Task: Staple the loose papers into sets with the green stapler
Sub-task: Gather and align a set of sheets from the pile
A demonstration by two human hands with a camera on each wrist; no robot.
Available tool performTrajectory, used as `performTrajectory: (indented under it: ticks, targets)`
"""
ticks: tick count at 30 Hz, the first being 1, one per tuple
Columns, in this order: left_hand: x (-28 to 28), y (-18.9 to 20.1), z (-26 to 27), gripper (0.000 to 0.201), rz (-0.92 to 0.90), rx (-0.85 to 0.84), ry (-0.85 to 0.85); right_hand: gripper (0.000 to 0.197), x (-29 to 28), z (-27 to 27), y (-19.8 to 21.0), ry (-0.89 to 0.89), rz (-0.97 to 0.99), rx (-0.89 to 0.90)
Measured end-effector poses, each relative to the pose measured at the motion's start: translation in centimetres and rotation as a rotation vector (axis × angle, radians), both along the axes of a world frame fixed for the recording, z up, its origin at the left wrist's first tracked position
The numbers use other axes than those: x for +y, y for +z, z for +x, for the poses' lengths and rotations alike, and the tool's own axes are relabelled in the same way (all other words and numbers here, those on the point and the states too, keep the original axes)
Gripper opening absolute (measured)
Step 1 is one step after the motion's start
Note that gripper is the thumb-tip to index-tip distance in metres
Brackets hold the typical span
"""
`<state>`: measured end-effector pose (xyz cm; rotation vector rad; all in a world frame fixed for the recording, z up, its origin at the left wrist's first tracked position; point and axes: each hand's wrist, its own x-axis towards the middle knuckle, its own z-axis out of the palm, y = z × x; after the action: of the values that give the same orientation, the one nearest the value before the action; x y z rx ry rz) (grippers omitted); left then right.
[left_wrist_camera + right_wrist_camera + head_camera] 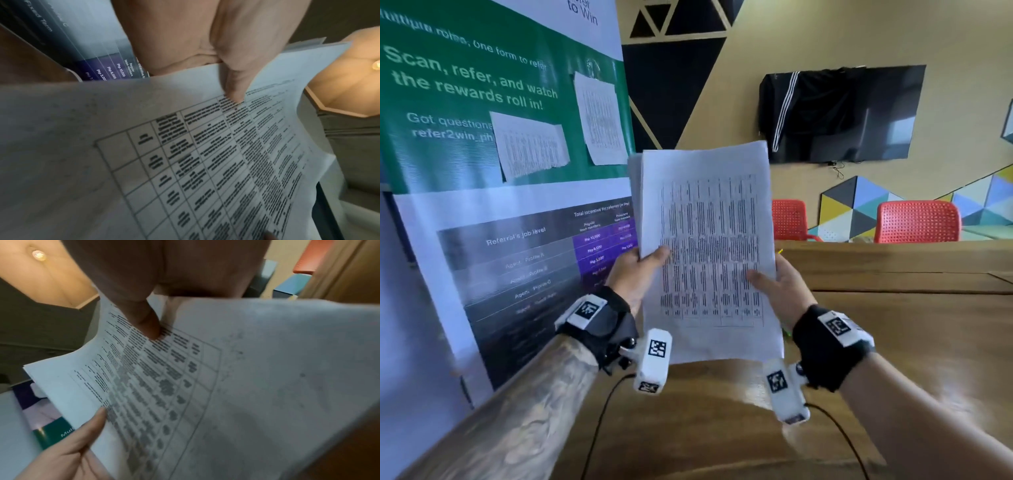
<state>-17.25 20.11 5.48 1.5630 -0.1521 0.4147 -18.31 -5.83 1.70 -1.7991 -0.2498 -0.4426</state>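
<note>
A stack of printed papers (pixel 709 246) is held upright above the wooden desk (pixel 893 342), its side edges pinched between thumb and fingers by the left hand (pixel 635 277) and right hand (pixel 780 291), the top edge unobstructed.

Bright, even daylight fills the head view, with pale glare sliding across the wooden counter (pixel 722 428) around 6 o'clock. Edges bow and smear, especially the forearms at 7 and 4 o'clock. Both wrist views run dim and soft; a ceiling lamp (pixel 376 65) glows warm at 3 o'clock, and the papers (pixel 267 369) sit shadowed, print blurred.
</note>
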Motion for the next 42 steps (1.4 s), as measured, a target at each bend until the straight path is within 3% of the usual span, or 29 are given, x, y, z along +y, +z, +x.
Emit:
performTrajectory:
  ticks: [3, 5, 9, 11, 15, 19, 23, 28, 34, 39, 42]
  targets:
    - [-0.9, -0.4, -0.1, 0.021, -0.081, -0.062, 0.04, 0.033, 1.0, -0.9, 0.7, -0.049, 0.023, -0.049]
    - [-1.1, 0.7, -0.1, 0.015, -0.162, -0.112, 0.036, 0.021, 0.9, -1.0, 2.1, -0.062, 0.02, -0.061]
    - [-0.8, 1.0, 0.4, 0.011, -0.138, -0.17, 0.003, 0.025, 0.2, -0.8, 2.8, -0.026, -0.003, -0.098]
    - [-0.8, -1.6, 0.5, 0.012, -0.029, -0.086, -0.009, 0.028, -0.2, -0.4, 0.5, -0.058, -0.043, -0.022]
    - [-2.0, -6.8, -0.5, 0.042, 0.162, 0.179, -0.063, 0.037, -0.9, -0.2, -4.9, 0.02, -0.135, 0.159]
    - [-2.6, -5.8, 0.1, 0.05, 0.253, 0.162, -0.014, 0.035, -1.5, 0.1, -3.6, 0.004, -0.108, 0.161]
    - [-2.5, -5.1, 1.2, 0.039, 0.197, 0.1, 0.002, 0.035, -2.2, 0.6, -2.1, -0.011, -0.061, 0.086]
    - [-2.7, -8.2, 1.9, 0.049, 0.23, 0.218, -0.028, 0.04, -2.7, 1.1, -4.2, 0.076, -0.08, 0.156]
    - [-2.4, -7.7, 3.2, 0.042, 0.382, 0.254, -0.008, 0.028, -2.9, 2.4, -3.2, 0.036, -0.146, 0.253]
    - [-2.0, -9.2, 5.5, 0.032, 0.52, 0.432, -0.023, 0.016, -3.6, 3.1, -3.0, 0.038, -0.351, 0.416]
    - [-2.6, -8.8, 5.1, 0.04, 0.639, 0.641, -0.008, 0.011, -5.5, 4.0, -2.3, -0.181, -0.516, 0.33]
